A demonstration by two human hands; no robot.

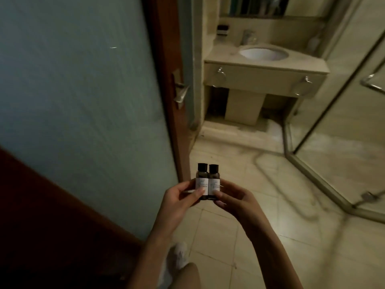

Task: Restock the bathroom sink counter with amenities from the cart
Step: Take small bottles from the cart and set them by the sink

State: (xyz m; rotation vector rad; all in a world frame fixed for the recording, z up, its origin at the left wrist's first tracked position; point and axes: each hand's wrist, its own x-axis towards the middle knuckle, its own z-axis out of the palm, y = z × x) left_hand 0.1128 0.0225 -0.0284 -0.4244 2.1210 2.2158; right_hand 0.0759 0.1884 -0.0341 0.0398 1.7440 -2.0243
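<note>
Two small dark amenity bottles with black caps and white labels stand upright side by side in front of me. My left hand (180,200) pinches the left bottle (201,180) and my right hand (233,200) pinches the right bottle (214,181). The two bottles touch each other. Ahead, across the tiled floor, is the beige sink counter (220,54) with a white oval basin (263,53). The cart is out of view.
A frosted-glass door with a wooden frame (164,59) and a metal lever handle (181,91) stands open on my left. A glass shower enclosure (337,122) fills the right. A faucet (248,37) sits behind the basin. My white shoe (177,255) is on the floor tiles.
</note>
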